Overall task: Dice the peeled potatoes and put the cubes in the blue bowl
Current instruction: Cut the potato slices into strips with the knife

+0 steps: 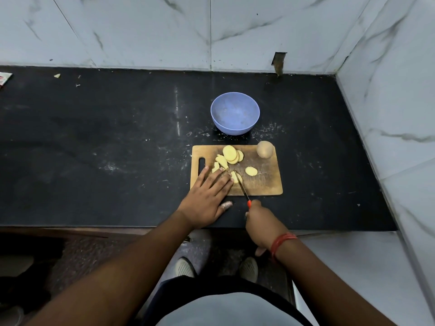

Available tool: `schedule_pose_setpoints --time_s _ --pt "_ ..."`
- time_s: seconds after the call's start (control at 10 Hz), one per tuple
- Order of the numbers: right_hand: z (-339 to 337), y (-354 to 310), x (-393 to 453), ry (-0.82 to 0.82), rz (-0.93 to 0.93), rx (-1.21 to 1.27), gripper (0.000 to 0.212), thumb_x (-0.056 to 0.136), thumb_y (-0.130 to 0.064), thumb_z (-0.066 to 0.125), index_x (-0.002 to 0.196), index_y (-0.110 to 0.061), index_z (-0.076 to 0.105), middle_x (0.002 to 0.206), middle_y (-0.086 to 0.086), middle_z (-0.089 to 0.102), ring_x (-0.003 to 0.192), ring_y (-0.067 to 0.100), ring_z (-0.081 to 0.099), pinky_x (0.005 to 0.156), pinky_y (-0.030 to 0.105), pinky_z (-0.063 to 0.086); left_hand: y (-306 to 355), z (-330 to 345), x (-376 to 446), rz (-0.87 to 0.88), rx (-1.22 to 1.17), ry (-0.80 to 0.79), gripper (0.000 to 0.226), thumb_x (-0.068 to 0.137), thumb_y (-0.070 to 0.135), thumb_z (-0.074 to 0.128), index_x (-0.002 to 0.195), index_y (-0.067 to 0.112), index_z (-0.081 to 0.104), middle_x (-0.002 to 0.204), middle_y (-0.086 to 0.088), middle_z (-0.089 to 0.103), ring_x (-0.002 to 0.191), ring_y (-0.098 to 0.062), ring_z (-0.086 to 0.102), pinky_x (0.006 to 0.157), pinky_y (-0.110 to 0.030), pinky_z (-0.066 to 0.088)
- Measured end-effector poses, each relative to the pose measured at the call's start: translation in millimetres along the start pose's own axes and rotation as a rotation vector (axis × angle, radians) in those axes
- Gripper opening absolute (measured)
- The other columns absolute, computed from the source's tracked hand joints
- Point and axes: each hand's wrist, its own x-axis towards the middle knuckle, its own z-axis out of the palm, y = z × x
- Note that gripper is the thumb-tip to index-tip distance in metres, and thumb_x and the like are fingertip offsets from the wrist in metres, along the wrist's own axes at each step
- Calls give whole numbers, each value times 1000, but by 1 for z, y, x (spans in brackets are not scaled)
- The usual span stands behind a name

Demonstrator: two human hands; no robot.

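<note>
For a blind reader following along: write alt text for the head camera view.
A person's left hand presses flat on potato slices on a wooden cutting board while the right hand grips an orange-handled knife cutting them. A whole potato sits at the board's far right corner; beyond it, an empty blue bowl stands on the black counter.

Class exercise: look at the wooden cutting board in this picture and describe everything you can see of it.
The cutting board is a light brown, seemingly wooden rectangle with rounded corners and a slot handle at its left end. Its surface looks scratched and worn. It lies flat on the black counter, just in front of the blue bowl. On it rest potato slices and a whole potato at the far right corner. The left hand presses flat on its near left part, and the knife blade reaches over it.
</note>
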Motion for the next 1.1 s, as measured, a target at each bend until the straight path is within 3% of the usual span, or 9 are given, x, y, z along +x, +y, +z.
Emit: schedule_pose_setpoints --time_s 0.1,0.2,0.3,0.4,0.6,0.8,0.9,1.1 --pt "-1 -5 4 -27 18 -45 39 90 -1 59 118 -9 33 111 18 59 82 32 63 38 32 46 0 0 0 0 -6 -4 65 106 53 33 152 9 40 159 -10 38 151 -32 23 120 -59 16" --pt "1 -7 6 -48 37 -87 50 83 2 70 108 -12 29 106 15 56 67 23 54 30 25 34 0 1 -1 12 -14 0 64 106 53 33 151 8 42 158 -11 39 150 -32 25 120 -59 16" --pt "6 -6 11 -34 47 -97 54 80 2 72 100 -13 24 108 15 58 74 26 59 31 25 35 -1 2 0 29 -27 10 64 105 52 34 150 7 44 156 -12 41 148 -31 29 120 -59 16" --pt "7 -9 13 -13 56 -106 52 80 0 71 97 -13 24 112 17 60 94 33 65 39 29 41 -2 4 1 41 -39 18 64 104 53 37 150 8 45 155 -11 43 147 -32 31 120 -60 16" --pt "2 -16 11 -40 95 -75 51 81 0 71 105 -13 28 117 18 57 101 36 63 42 31 42 -3 5 2 41 -49 31 64 104 54 37 151 11 44 154 -10 44 147 -32 31 121 -61 15" --pt "4 -15 15 5 55 3 32 91 -3 48 121 -8 35 118 18 57 101 36 62 75 48 57 -3 6 3 38 -53 21 63 105 54 33 151 12 44 154 -9 46 148 -31 30 121 -60 14" --pt "6 -11 15 16 38 6 29 93 -3 41 121 -8 36 115 19 57 97 37 62 70 52 58 -4 7 2 34 -56 27 63 105 54 32 151 12 44 154 -9 45 147 -31 31 121 -60 14" --pt "4 -15 19 -26 77 -31 37 93 -3 43 129 -5 34 120 20 56 102 36 61 80 49 56 -4 7 3 38 -61 27 63 105 53 34 150 11 45 154 -9 46 147 -31 32 120 -60 15"
